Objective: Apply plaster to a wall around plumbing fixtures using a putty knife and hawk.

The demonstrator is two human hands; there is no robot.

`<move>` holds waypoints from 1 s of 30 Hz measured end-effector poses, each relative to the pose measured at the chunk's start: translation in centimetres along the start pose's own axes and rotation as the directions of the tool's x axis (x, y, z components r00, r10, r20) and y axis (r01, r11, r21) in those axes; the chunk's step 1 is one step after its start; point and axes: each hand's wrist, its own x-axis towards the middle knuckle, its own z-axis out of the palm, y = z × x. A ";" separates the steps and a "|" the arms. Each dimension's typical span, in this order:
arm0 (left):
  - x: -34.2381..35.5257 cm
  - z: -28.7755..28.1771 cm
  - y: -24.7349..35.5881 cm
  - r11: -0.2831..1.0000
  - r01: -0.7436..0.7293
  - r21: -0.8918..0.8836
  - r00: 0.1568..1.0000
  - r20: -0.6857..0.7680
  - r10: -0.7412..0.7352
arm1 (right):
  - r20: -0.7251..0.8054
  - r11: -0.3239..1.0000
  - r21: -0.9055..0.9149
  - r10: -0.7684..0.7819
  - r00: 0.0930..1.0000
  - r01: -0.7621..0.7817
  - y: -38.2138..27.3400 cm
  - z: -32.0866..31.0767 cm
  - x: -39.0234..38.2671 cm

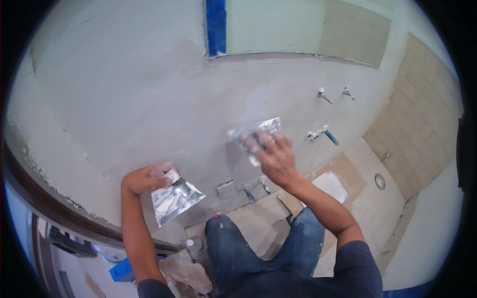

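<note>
My left hand [149,180] is closed on a metal putty knife [178,199], its wide blade smeared with pale plaster and tilted down, apart from the wall to the left of my knees. Against the grey plastered wall [149,109] in front of me, my right hand [279,160] grips a second metal spreading blade [269,125]. Its fingers are slightly blurred and press over the blade, hiding part of it. White plaster dusts the fingers of both hands. Fresh, smoothed compound covers the wall around the right blade.
A mirror [273,27] edged with blue tape sits above. Pipe stubs [324,97] and a blue-ended pipe [331,137] stick out at right. Lower are a wall box [225,188] and valves [247,192]. Cardboard [348,174], a bottle [195,243] and a plastic bag [184,273] lie below.
</note>
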 end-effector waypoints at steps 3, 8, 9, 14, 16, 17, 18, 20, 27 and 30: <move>0.3 0.4 0.8 0.999 0.011 -0.045 1.000 0.007 -0.011 | -0.134 0.888 0.179 0.449 0.883 -0.424 2.7 -2.9 2.6; 0.2 -0.1 0.2 1.000 0.010 -0.018 1.000 -0.013 -0.011 | -0.331 0.835 0.153 0.548 0.768 -0.529 6.2 -1.3 8.0; 0.6 -0.1 0.3 0.999 0.011 -0.039 1.000 -0.003 -0.012 | -0.364 0.813 0.169 0.577 0.731 -0.557 5.9 -0.3 8.4; 0.5 0.6 1.0 0.996 0.023 -0.082 1.000 -0.006 -0.024 | -0.335 0.841 -0.082 0.482 0.810 -0.534 -2.6 3.5 9.7; 0.5 0.3 0.7 0.994 0.041 -0.098 0.999 0.003 -0.041 | -0.299 0.955 -0.029 0.275 0.914 -0.297 -5.3 4.0 7.4; 0.2 0.1 0.3 0.994 0.042 -0.096 0.999 0.000 -0.042 | -0.301 0.955 -0.026 0.276 0.913 -0.297 -6.1 3.4 6.4; -0.1 -0.1 -0.2 0.996 0.030 -0.082 1.000 -0.006 -0.031 | -0.193 0.963 0.090 0.268 0.944 -0.255 -6.5 2.4 5.1; 0.0 -0.5 -0.4 0.998 0.009 -0.065 1.000 -0.005 -0.010 | -0.131 0.932 0.199 0.331 0.935 -0.302 -5.0 0.5 4.1; 0.4 0.7 0.6 0.995 -0.012 -0.095 1.000 -0.021 0.010 | -0.269 0.704 0.239 0.709 0.651 -0.668 4.7 -1.8 8.0; 0.2 0.3 0.3 0.996 -0.003 -0.093 1.000 -0.023 0.001 | -0.283 0.675 0.261 0.737 0.614 -0.690 2.9 -0.8 10.3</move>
